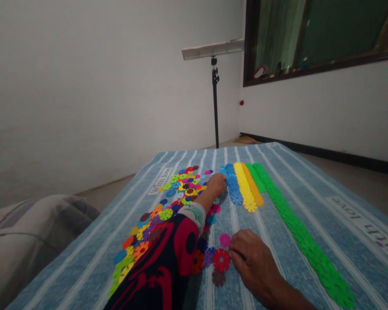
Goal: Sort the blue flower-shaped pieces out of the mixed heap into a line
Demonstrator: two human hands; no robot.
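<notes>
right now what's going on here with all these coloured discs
A person is handling flower-shaped plastic discs on a blue striped sheet. The left hand, in a patterned sleeve, reaches out to a blue row that lies beside a yellow row, an orange row and a long green row. The right hand rests with its fingertips at a red disc. A mixed pile lies loose to the left.

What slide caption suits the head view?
Left hand at the blue disc row, right hand touching a red disc on striped cloth.
</notes>
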